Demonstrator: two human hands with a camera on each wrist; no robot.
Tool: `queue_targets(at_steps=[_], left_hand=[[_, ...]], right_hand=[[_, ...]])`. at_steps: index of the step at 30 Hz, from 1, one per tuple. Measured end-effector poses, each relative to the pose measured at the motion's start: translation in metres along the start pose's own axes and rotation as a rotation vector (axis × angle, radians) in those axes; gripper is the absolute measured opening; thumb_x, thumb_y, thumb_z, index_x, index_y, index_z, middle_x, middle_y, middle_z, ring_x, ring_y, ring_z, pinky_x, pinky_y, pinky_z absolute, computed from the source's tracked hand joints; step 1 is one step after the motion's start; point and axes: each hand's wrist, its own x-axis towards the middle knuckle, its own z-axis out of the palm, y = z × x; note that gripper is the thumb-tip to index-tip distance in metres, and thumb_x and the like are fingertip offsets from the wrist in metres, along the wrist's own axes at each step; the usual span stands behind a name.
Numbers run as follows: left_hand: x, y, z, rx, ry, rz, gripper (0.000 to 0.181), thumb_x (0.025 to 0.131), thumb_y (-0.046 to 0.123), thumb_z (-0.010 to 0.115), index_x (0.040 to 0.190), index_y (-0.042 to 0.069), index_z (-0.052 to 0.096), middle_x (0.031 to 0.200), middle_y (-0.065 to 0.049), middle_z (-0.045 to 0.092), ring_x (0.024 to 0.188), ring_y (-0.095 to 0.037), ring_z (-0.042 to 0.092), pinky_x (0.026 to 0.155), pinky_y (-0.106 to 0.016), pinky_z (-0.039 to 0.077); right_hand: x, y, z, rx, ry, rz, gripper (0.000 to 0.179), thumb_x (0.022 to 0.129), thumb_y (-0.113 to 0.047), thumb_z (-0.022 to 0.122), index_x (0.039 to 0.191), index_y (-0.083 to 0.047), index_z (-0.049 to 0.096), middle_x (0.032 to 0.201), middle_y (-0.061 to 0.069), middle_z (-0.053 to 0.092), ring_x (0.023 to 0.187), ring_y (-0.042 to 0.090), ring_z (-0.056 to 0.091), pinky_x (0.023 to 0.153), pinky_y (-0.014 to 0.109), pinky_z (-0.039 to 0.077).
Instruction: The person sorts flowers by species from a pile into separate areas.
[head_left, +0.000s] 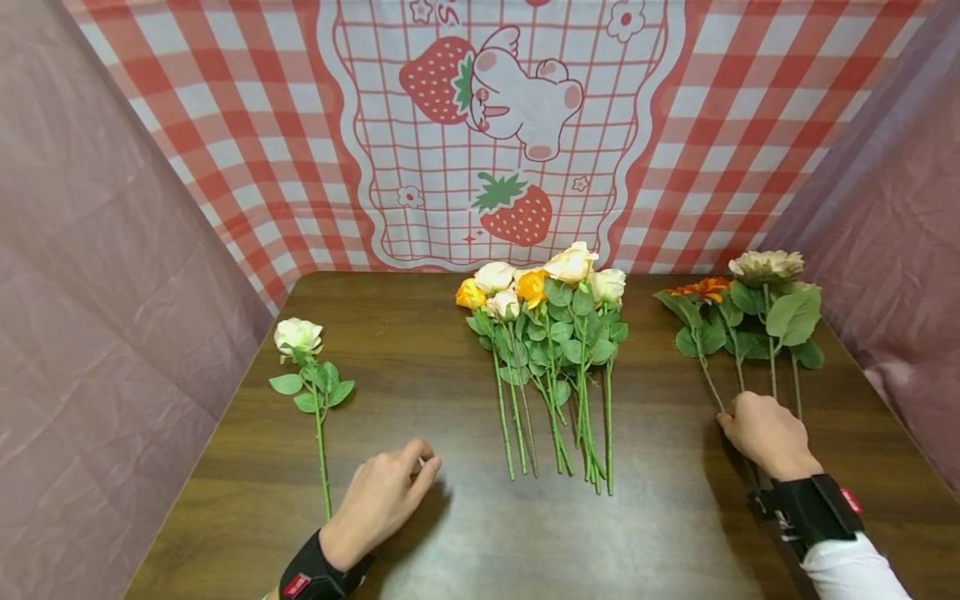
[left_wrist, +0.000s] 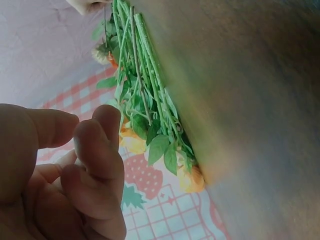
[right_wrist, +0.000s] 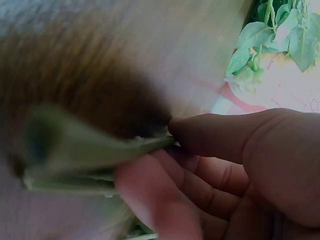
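Observation:
At the right side of the table my right hand [head_left: 768,433] pinches flower stems between thumb and fingers. Their cut ends [right_wrist: 65,140] come close to the camera in the right wrist view. Above that hand lie an orange flower [head_left: 703,289] and a large pale, many-petalled flower [head_left: 767,267] with green leaves. My left hand [head_left: 384,492] hovers at the front left, fingers loosely curled, holding nothing. Just left of it, a white rose [head_left: 298,336] lies alone, its stem end hidden behind the wrist. Cream roses [head_left: 572,262] and yellow roses [head_left: 471,294] lie bunched in the middle, stems toward me.
Everything lies on a dark wooden table [head_left: 405,375]. A red checked cloth [head_left: 255,108] with strawberries and a cartoon rabbit hangs behind its far edge. Pink drapes [head_left: 112,275] close off both sides.

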Motion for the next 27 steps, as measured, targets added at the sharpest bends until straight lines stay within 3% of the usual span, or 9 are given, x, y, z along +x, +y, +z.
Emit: queue_targets(at_steps=[5, 9, 12, 15, 19, 23, 27], left_hand=[[-0.001, -0.001, -0.003, 0.014, 0.002, -0.011, 0.008, 0.084, 0.020, 0.064, 0.080, 0.016, 0.060, 0.062, 0.006, 0.065, 0.052, -0.004, 0.052, 0.040, -0.029, 0.046], [-0.001, -0.006, -0.009, 0.050, 0.005, -0.064, 0.009, 0.084, 0.022, 0.064, 0.079, 0.016, 0.060, 0.062, 0.005, 0.064, 0.050, -0.006, 0.053, 0.039, -0.030, 0.044], [-0.002, -0.017, -0.019, 0.099, -0.003, -0.150, 0.011, 0.085, 0.023, 0.062, 0.079, 0.015, 0.058, 0.061, 0.000, 0.064, 0.047, -0.013, 0.053, 0.036, -0.033, 0.041], [-0.006, -0.036, -0.030, 0.186, -0.030, -0.279, 0.018, 0.085, 0.023, 0.060, 0.078, 0.008, 0.053, 0.059, -0.013, 0.063, 0.046, -0.027, 0.055, 0.034, -0.041, 0.042], [-0.012, -0.062, -0.040, 0.267, -0.140, -0.437, 0.027, 0.083, 0.022, 0.059, 0.071, 0.000, 0.050, 0.058, -0.024, 0.059, 0.048, -0.039, 0.056, 0.037, -0.051, 0.044], [-0.014, -0.077, -0.042, 0.235, -0.250, -0.499, 0.031, 0.080, 0.021, 0.059, 0.056, 0.005, 0.049, 0.056, -0.020, 0.059, 0.047, -0.033, 0.056, 0.039, -0.050, 0.046], [-0.017, -0.085, -0.044, 0.205, -0.234, -0.537, 0.025, 0.078, 0.017, 0.057, 0.061, 0.002, 0.047, 0.058, -0.022, 0.058, 0.050, -0.036, 0.056, 0.040, -0.051, 0.046]], right_hand=[[0.000, 0.000, 0.000, -0.011, -0.022, 0.015, 0.032, 0.087, -0.020, 0.054, 0.057, -0.008, 0.048, 0.058, 0.014, 0.054, 0.050, 0.026, 0.052, 0.041, 0.045, 0.041], [-0.001, -0.003, 0.000, -0.016, -0.043, 0.030, 0.032, 0.087, -0.021, 0.054, 0.060, -0.004, 0.052, 0.057, 0.012, 0.053, 0.050, 0.025, 0.050, 0.041, 0.044, 0.041], [-0.001, -0.005, -0.001, -0.015, -0.030, 0.026, 0.032, 0.087, -0.023, 0.055, 0.061, -0.004, 0.052, 0.057, 0.012, 0.052, 0.049, 0.025, 0.049, 0.040, 0.043, 0.040], [-0.005, -0.010, -0.001, -0.009, 0.015, 0.007, 0.034, 0.087, -0.024, 0.054, 0.059, -0.006, 0.049, 0.054, 0.010, 0.049, 0.047, 0.024, 0.047, 0.038, 0.041, 0.038], [-0.012, -0.022, -0.002, -0.003, 0.110, -0.039, 0.033, 0.088, -0.024, 0.053, 0.059, -0.010, 0.045, 0.051, 0.005, 0.042, 0.044, 0.020, 0.042, 0.036, 0.035, 0.031], [-0.020, -0.042, -0.005, 0.015, 0.190, -0.090, 0.029, 0.089, -0.023, 0.053, 0.063, -0.011, 0.046, 0.050, 0.001, 0.037, 0.042, 0.017, 0.037, 0.037, 0.031, 0.025], [-0.027, -0.065, -0.005, 0.029, 0.241, -0.146, 0.022, 0.090, -0.022, 0.053, 0.071, -0.010, 0.053, 0.049, 0.001, 0.040, 0.041, 0.016, 0.036, 0.037, 0.030, 0.023]])
